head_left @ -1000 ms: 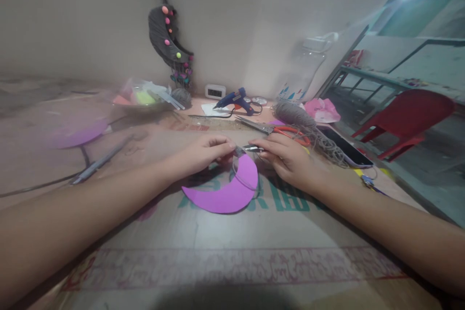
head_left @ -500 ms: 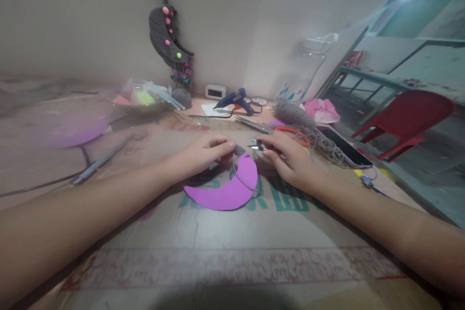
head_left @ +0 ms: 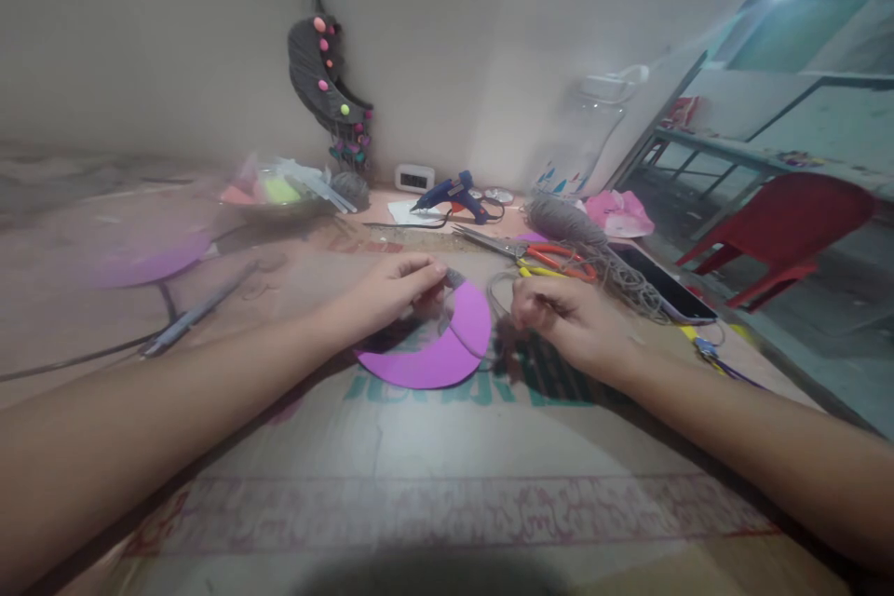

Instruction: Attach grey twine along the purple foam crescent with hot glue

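A purple foam-like crescent (head_left: 467, 335) is held at its upper end by my left hand (head_left: 412, 284), thumb and fingers pinched. Grey yarn (head_left: 455, 278) wraps that end next to my fingertips, and a loose strand crosses the crescent's face. To the right, my right hand (head_left: 559, 312) is raised slightly over the table with fingers curled closed. A loop of grey yarn (head_left: 493, 293) lies between this hand and the crescent. What the right fingers hold, if anything, is hidden. Orange-handled scissors (head_left: 551, 253) and a yellow handle (head_left: 535, 271) lie just behind the right hand.
At the back are a blue glue gun (head_left: 447, 194), a small white clock (head_left: 414, 177) and a bowl (head_left: 272, 196) of coloured pieces. A yarn skein (head_left: 569, 222) and phone (head_left: 660, 282) lie on the right. A decorated grey crescent (head_left: 311, 65) hangs on the wall.
My right hand has moved slightly down, its fingers curling in. The metal tip by its fingers no longer shows, and the yellow handle shows more. My left hand and the crescent shifted slightly up and left.
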`<state>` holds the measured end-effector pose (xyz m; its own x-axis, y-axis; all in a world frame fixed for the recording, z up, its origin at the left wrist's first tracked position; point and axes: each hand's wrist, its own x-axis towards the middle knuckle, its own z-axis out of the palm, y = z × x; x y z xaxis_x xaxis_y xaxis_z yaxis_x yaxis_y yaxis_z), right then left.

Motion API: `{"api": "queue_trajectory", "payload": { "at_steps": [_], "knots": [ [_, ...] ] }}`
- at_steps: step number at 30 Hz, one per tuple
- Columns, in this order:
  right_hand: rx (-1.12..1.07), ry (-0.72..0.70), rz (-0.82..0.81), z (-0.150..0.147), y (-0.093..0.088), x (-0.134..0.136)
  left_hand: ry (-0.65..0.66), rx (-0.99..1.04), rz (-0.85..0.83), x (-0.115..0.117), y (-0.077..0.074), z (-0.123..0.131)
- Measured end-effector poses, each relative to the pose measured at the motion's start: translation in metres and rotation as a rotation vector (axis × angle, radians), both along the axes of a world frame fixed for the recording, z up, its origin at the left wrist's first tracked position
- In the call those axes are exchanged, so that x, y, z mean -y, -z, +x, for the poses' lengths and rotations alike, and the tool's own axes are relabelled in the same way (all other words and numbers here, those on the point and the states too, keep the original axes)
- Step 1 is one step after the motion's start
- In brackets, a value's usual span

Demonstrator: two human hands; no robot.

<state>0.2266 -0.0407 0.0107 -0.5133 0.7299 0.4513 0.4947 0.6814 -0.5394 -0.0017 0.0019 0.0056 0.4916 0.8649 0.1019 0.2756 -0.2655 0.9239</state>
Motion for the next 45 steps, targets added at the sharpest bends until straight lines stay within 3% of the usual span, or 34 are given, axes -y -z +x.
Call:
{"api": "queue_trajectory", "payload": {
  "at_steps": [11, 22, 32, 45],
  "knots": [
    [0.116, 0.222, 0.213, 0.004, 0.013, -0.014, 0.113, 0.009, 0.054, -0.003, 0.009, -0.001],
    [0.258, 0.191, 0.229, 0.004, 0.013, -0.014, 0.192, -0.003, 0.094, -0.004, 0.012, -0.002],
    [0.402, 0.158, 0.452, 0.004, 0.013, -0.015, 0.17, -0.046, 0.05, -0.003, 0.011, -0.002],
    [0.42, 0.149, 0.436, 0.002, 0.012, -0.014, 0.249, 0.007, -0.028, -0.005, 0.01, -0.004]
  ]
}}
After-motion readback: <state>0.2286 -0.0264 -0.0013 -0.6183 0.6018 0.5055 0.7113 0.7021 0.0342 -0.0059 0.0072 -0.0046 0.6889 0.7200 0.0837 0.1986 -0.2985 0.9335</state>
